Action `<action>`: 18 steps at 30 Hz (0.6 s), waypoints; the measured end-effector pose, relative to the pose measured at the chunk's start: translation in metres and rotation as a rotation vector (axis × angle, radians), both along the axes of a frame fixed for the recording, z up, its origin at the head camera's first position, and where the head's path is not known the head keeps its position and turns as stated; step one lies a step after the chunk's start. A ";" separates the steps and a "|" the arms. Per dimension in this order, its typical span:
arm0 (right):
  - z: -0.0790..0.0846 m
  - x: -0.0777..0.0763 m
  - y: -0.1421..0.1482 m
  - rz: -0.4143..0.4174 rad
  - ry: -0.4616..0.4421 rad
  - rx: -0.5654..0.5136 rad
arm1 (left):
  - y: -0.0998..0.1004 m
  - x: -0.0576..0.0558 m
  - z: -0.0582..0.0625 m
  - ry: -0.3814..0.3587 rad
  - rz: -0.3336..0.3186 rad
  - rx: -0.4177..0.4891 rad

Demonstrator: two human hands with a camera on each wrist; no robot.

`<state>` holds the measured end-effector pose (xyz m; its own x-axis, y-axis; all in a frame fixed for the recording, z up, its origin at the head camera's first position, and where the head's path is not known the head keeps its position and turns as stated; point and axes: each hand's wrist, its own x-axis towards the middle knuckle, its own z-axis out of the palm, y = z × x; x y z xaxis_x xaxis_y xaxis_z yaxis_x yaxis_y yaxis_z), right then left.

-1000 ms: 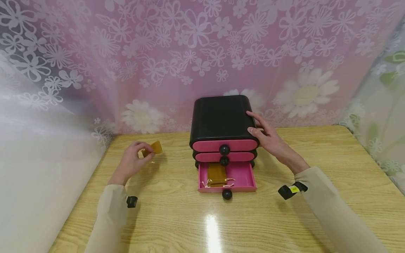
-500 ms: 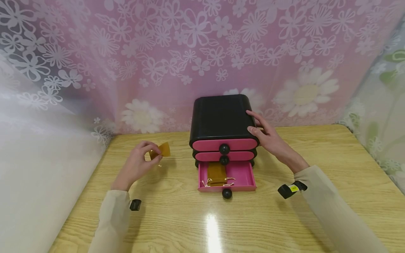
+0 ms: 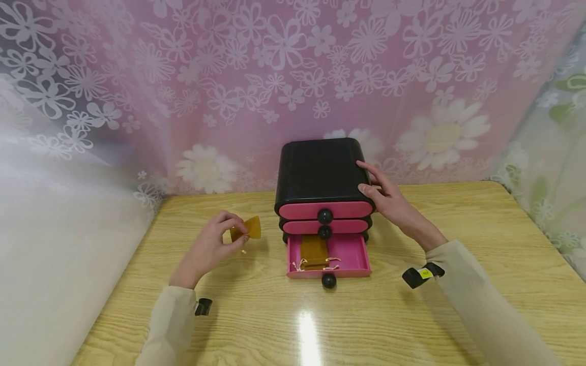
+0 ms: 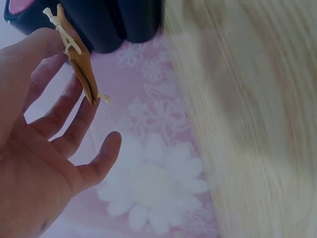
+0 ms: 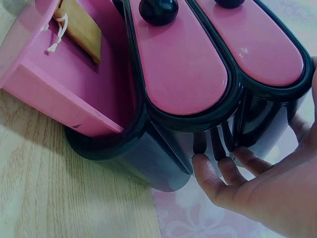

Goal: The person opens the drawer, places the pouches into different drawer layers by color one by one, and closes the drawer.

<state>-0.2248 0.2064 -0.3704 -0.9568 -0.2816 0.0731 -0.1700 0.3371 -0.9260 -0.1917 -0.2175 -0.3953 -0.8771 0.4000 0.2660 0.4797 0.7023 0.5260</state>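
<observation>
Between thumb and fingertips my left hand (image 3: 212,249) pinches a small golden-brown drawstring pouch (image 3: 253,227), held above the table left of the drawer cabinet. Up close in the left wrist view, the pouch (image 4: 83,67) is seen edge-on with cream cords dangling. The cabinet (image 3: 320,170) is black with three pink-fronted drawers; its bottom drawer (image 3: 351,252) is pulled out. In that drawer's left part lies another brown pouch (image 3: 314,250) with cream cords. My right hand (image 3: 396,208) rests on the cabinet's right side, thumb and forefinger at the top edge, other fingertips touching the black side wall.
Two closed drawers with round black knobs (image 3: 324,216) sit above the pulled-out one. The wood-grain table (image 3: 256,325) runs back to a pink flowered curtain (image 3: 256,101). A white sheet (image 3: 55,254) hangs along the left side.
My left hand has moved right and slightly toward me, bringing the pinched pouch closer to the cabinet. The right hand, cabinet and drawer have stayed put.
</observation>
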 end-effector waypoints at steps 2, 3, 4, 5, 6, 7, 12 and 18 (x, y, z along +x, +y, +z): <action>0.000 0.001 0.000 0.001 0.005 0.000 | 0.004 0.003 -0.001 0.000 -0.012 -0.001; 0.000 0.001 -0.001 0.002 0.008 -0.001 | 0.006 0.004 -0.001 0.003 -0.021 0.000; 0.000 0.001 -0.001 0.003 0.010 -0.003 | 0.008 0.005 -0.001 0.003 -0.029 0.001; 0.000 0.001 -0.001 0.004 0.011 -0.005 | 0.010 0.006 -0.002 0.006 -0.037 -0.002; 0.000 0.002 -0.001 0.004 0.013 -0.005 | 0.012 0.007 -0.002 0.011 -0.045 -0.003; 0.000 0.002 -0.001 0.004 0.012 -0.006 | 0.014 0.008 -0.003 0.016 -0.050 -0.003; -0.001 0.000 0.000 0.000 0.010 -0.007 | 0.024 0.011 -0.005 0.065 -0.080 -0.010; -0.001 0.000 0.000 0.002 0.018 -0.009 | 0.038 0.015 -0.008 0.074 -0.111 -0.018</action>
<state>-0.2247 0.2061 -0.3712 -0.9549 -0.2823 0.0924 -0.1868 0.3288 -0.9257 -0.1765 -0.1799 -0.4029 -0.8056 0.4984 0.3203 0.5918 0.6518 0.4742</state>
